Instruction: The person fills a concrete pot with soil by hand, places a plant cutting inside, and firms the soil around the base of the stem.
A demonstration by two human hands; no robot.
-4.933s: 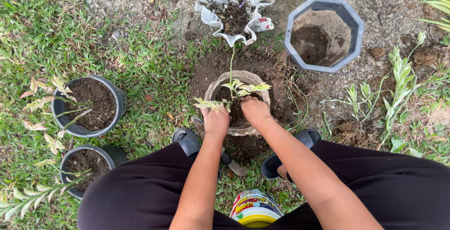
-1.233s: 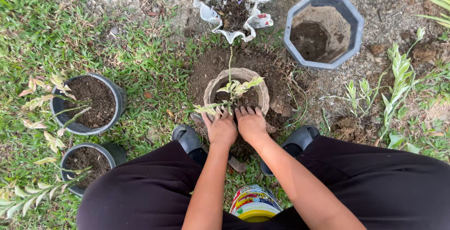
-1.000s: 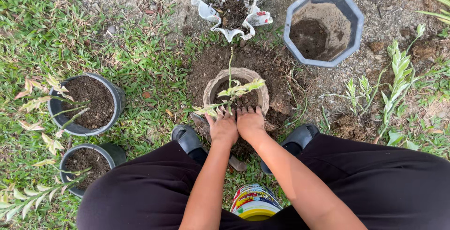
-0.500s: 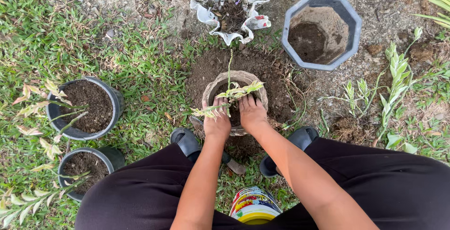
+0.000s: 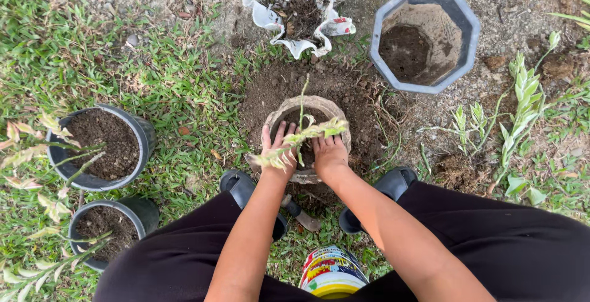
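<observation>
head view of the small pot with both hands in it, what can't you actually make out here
- Soil in the small pot: mostly hidden by the left hand, right hand and the seedling.
- Tool on the ground: largely hidden behind the left forearm; its kind cannot be told.
- Can: cut off by the bottom edge.
- Plastic bag: top cut off by the upper edge.

Both hands have moved forward from the near rim of the pot (image 5: 307,136): the left hand (image 5: 276,151) and right hand (image 5: 329,154) now press the soil around the seedling (image 5: 301,133).
</observation>
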